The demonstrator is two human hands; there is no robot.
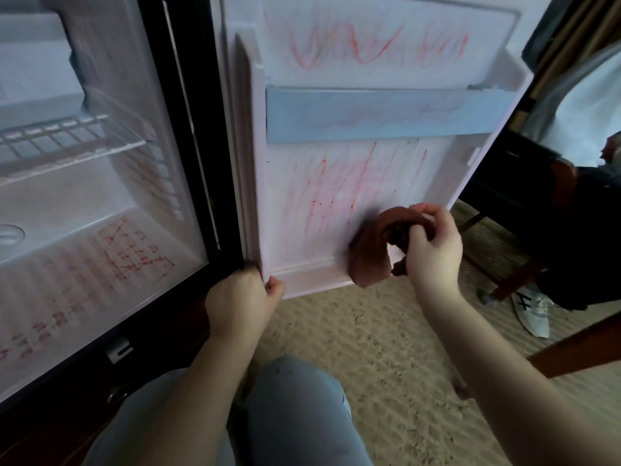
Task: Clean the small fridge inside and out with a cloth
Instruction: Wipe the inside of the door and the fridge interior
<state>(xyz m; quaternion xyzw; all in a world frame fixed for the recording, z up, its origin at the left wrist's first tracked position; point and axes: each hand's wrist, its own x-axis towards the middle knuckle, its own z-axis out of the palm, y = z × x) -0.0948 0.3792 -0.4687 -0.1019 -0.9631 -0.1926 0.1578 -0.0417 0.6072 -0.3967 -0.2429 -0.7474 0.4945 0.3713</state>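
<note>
Left hand was wrapped round the bottom hinge-side corner of the fridge door, thumb on the inner face, bracing it open. Right hand had the brown cloth bunched in curled fingers, low on the door's inner liner, just above the bottom lip.

Cloth looked soft, limp and light, with a loose tail hanging below the hand. It would fold on itself, so I judged it best held as a wad with a flat face against the plastic.

Red scribbles covered the liner above and below the blue door rail. More sat on the cabinet floor under the wire shelf.

Door looked thin and free-swinging, so my read was that scrubbing needed that left-hand brace at the edge. Liner seemed smooth, rigid plastic: wipe firmly, don't lean on it.

Blur round the cloth meant I couldn't tell the exact contact patch.
</note>
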